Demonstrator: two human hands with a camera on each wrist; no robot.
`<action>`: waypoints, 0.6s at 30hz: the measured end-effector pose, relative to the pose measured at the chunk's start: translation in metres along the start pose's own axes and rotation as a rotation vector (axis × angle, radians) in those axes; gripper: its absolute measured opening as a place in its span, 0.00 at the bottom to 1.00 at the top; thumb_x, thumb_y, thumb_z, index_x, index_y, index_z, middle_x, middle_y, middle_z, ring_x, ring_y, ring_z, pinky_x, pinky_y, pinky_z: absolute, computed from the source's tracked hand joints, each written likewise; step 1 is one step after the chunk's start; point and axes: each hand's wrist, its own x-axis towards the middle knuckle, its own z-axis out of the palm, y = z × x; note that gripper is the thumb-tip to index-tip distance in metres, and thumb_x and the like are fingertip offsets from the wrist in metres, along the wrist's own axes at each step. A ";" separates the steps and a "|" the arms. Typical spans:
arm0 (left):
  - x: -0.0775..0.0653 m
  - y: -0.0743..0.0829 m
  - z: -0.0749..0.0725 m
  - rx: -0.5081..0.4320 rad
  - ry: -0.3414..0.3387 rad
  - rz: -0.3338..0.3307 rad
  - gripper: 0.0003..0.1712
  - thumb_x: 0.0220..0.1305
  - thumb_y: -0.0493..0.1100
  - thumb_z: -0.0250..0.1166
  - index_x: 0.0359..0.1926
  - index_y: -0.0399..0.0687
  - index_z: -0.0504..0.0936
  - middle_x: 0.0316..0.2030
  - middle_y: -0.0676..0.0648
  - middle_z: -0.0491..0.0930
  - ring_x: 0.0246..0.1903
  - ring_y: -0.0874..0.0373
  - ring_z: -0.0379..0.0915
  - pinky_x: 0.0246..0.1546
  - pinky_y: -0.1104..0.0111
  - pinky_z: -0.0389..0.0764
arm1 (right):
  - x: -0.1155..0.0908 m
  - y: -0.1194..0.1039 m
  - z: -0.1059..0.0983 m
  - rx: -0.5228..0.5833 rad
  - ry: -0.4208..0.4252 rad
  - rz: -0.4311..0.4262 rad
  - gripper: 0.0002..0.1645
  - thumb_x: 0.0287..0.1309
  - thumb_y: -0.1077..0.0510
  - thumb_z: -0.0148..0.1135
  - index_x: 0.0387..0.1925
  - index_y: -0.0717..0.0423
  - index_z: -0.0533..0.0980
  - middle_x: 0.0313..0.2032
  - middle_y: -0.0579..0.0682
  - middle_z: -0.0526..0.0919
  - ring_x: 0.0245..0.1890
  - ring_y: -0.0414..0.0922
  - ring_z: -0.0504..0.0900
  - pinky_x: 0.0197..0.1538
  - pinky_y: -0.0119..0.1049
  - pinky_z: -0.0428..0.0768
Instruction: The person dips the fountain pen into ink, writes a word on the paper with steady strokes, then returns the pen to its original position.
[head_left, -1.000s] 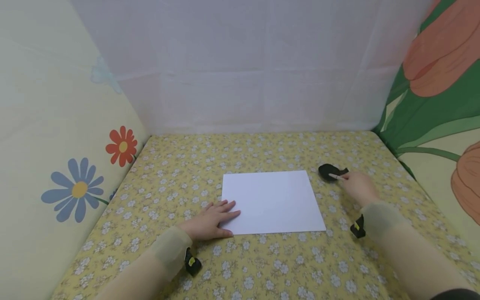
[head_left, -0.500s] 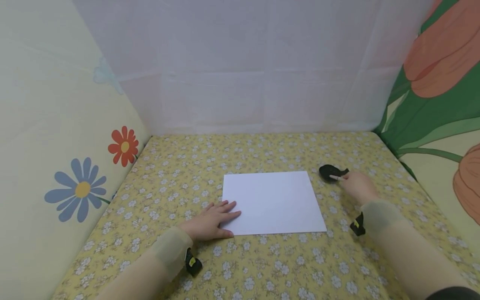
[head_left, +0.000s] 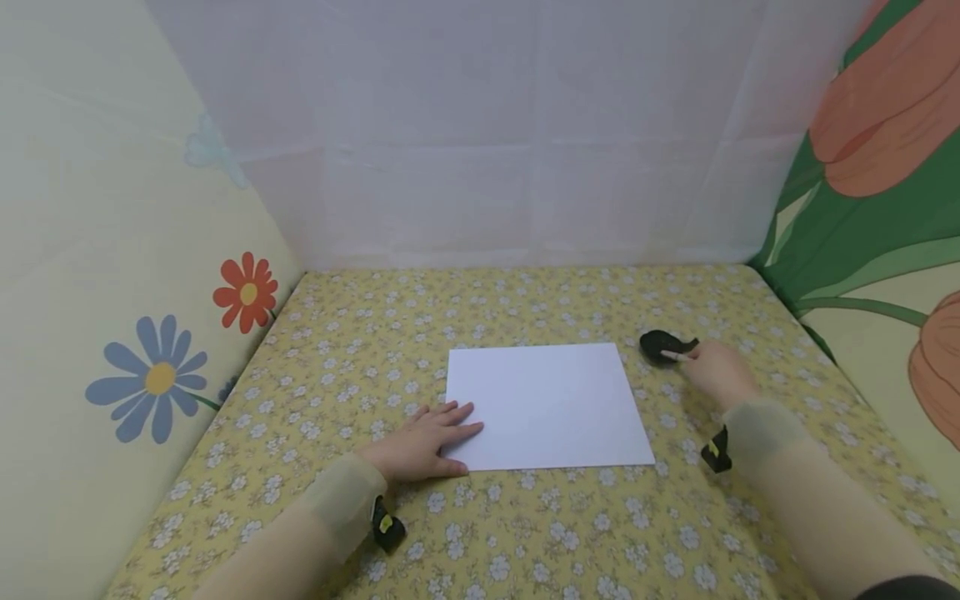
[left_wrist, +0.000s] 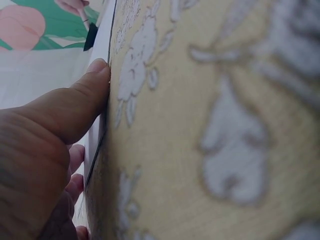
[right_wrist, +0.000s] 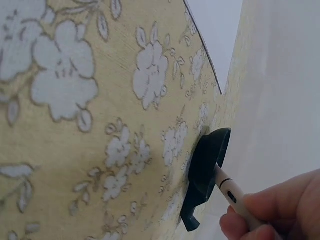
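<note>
In the head view my left hand (head_left: 422, 443) lies with its fingers spread over the lower left corner of a white sheet of paper (head_left: 555, 404). The left wrist view shows its thumb (left_wrist: 90, 87) along the paper's near edge. To the right of the sheet, my right hand (head_left: 718, 373) pinches a slim white pen-shaped stick (right_wrist: 241, 205) with a dark ring and a dark oval mark. Its lower end reaches into a small black dish (right_wrist: 207, 160) with a short curved handle, so the tip is hidden behind the rim. The dish sits on the cloth.
A yellow flowered cloth (head_left: 360, 333) covers the table. Behind it hangs a white sheet backdrop (head_left: 480, 167). Flower-printed panels stand on both sides, a pale left panel (head_left: 75, 250) and a right panel (head_left: 885, 217) with green leaves. Each wrist wears a small black strap-on device (head_left: 716, 450).
</note>
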 end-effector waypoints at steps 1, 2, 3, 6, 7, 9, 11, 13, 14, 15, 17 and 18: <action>0.000 0.000 0.000 0.000 0.001 0.000 0.39 0.64 0.63 0.59 0.73 0.63 0.58 0.75 0.52 0.43 0.74 0.50 0.33 0.70 0.45 0.36 | -0.001 0.001 0.001 0.010 0.004 0.001 0.21 0.68 0.60 0.44 0.44 0.73 0.77 0.26 0.57 0.77 0.18 0.45 0.67 0.20 0.37 0.68; 0.000 -0.001 0.001 0.000 0.001 0.000 0.39 0.64 0.63 0.59 0.73 0.63 0.59 0.75 0.52 0.43 0.74 0.50 0.33 0.70 0.45 0.36 | -0.001 0.002 0.002 0.018 0.010 0.002 0.21 0.69 0.60 0.44 0.45 0.74 0.77 0.28 0.58 0.78 0.17 0.44 0.67 0.20 0.37 0.68; 0.000 -0.001 0.001 0.000 0.002 0.000 0.39 0.64 0.64 0.58 0.73 0.63 0.59 0.75 0.52 0.43 0.74 0.50 0.33 0.70 0.45 0.36 | -0.002 0.002 0.003 0.019 0.018 0.000 0.21 0.69 0.60 0.43 0.46 0.74 0.76 0.30 0.60 0.79 0.17 0.44 0.67 0.20 0.37 0.69; 0.001 -0.002 0.002 -0.001 0.001 0.002 0.39 0.64 0.64 0.58 0.73 0.63 0.59 0.75 0.52 0.43 0.74 0.50 0.33 0.70 0.45 0.36 | -0.003 0.004 0.006 0.030 0.037 0.007 0.22 0.70 0.60 0.42 0.52 0.75 0.74 0.41 0.68 0.79 0.19 0.46 0.69 0.21 0.38 0.69; 0.001 -0.003 0.002 -0.001 0.001 0.001 0.39 0.64 0.64 0.58 0.73 0.63 0.59 0.75 0.52 0.43 0.74 0.49 0.33 0.70 0.45 0.36 | -0.004 0.004 0.007 0.035 0.044 0.014 0.23 0.70 0.60 0.42 0.54 0.75 0.73 0.45 0.71 0.78 0.20 0.46 0.70 0.22 0.39 0.70; 0.001 -0.003 0.002 0.001 0.000 0.000 0.39 0.64 0.64 0.58 0.73 0.63 0.59 0.75 0.52 0.43 0.74 0.50 0.33 0.70 0.45 0.36 | -0.004 0.005 0.010 0.053 0.056 0.026 0.24 0.70 0.60 0.41 0.57 0.74 0.70 0.52 0.73 0.73 0.21 0.47 0.70 0.22 0.40 0.70; 0.002 -0.003 0.002 0.003 -0.001 -0.004 0.39 0.64 0.64 0.58 0.73 0.64 0.58 0.75 0.53 0.42 0.74 0.50 0.33 0.70 0.45 0.36 | -0.005 0.007 0.012 0.087 0.063 0.037 0.24 0.70 0.60 0.41 0.60 0.72 0.68 0.55 0.74 0.71 0.22 0.47 0.71 0.22 0.40 0.70; 0.002 -0.004 0.003 0.006 -0.001 -0.007 0.40 0.64 0.64 0.58 0.73 0.64 0.58 0.75 0.53 0.42 0.74 0.50 0.33 0.70 0.46 0.36 | -0.006 0.009 0.014 0.122 0.073 0.040 0.24 0.71 0.59 0.42 0.61 0.71 0.68 0.55 0.73 0.71 0.22 0.47 0.70 0.21 0.40 0.70; 0.002 -0.004 0.003 0.010 -0.002 -0.008 0.40 0.64 0.65 0.58 0.73 0.65 0.58 0.75 0.53 0.42 0.74 0.51 0.33 0.70 0.46 0.35 | -0.007 0.011 0.015 0.146 0.077 0.040 0.24 0.71 0.59 0.42 0.61 0.70 0.68 0.54 0.72 0.72 0.20 0.47 0.70 0.20 0.40 0.70; 0.002 -0.004 0.003 0.011 -0.002 -0.010 0.40 0.64 0.65 0.58 0.73 0.65 0.58 0.75 0.53 0.42 0.74 0.51 0.33 0.70 0.46 0.35 | -0.007 0.012 0.016 0.171 0.084 0.042 0.24 0.71 0.58 0.42 0.62 0.69 0.68 0.54 0.71 0.72 0.20 0.47 0.70 0.19 0.40 0.70; 0.002 -0.004 0.003 0.014 -0.001 -0.008 0.40 0.64 0.65 0.58 0.73 0.65 0.58 0.75 0.53 0.42 0.74 0.51 0.33 0.70 0.46 0.36 | -0.008 0.015 0.018 0.206 0.101 0.042 0.25 0.71 0.57 0.42 0.62 0.68 0.68 0.53 0.70 0.72 0.20 0.46 0.69 0.18 0.39 0.70; 0.002 -0.004 0.003 0.015 0.002 -0.004 0.40 0.64 0.65 0.58 0.73 0.64 0.58 0.75 0.53 0.42 0.74 0.50 0.33 0.70 0.46 0.36 | -0.009 0.016 0.019 0.228 0.108 0.047 0.26 0.72 0.56 0.41 0.63 0.68 0.67 0.53 0.70 0.72 0.19 0.47 0.69 0.18 0.40 0.70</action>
